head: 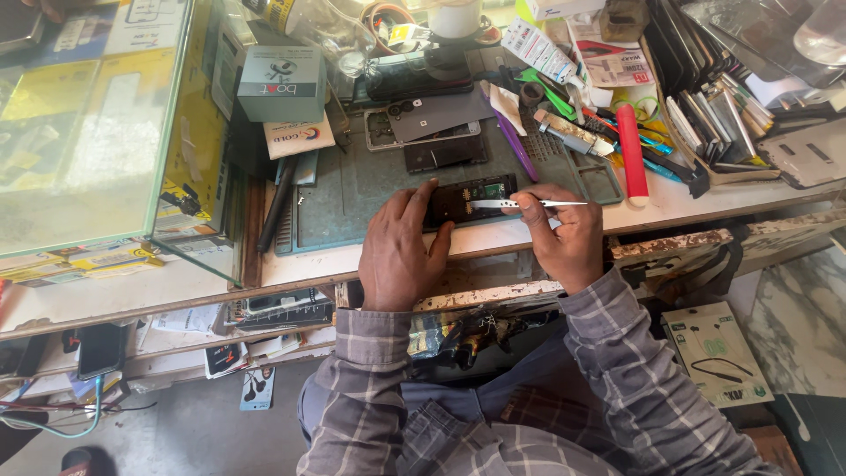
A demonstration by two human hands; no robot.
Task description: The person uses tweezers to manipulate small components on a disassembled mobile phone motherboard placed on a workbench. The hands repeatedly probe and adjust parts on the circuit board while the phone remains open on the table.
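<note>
Both hands work on the opened phone (469, 199), which lies on the grey mat (352, 189) at the table's front edge. Left hand (398, 247) presses it flat; right hand (557, 234) pinches tweezers (520, 204) (tips inside the phone). A steady, low grip seems best.

Two hands work at one opened phone (471, 200): the left hand (398, 247) presses on it, and the right hand (557, 234) pinches one pair of metal tweezers (520, 204) over it. Just beyond that grip lie two more phone bodies (421, 130), one back cover (445, 113) and one grey work mat (352, 189) beneath. Farther right of it lies one red marker (631, 154); farther left, one grey-green box (282, 84).
</note>
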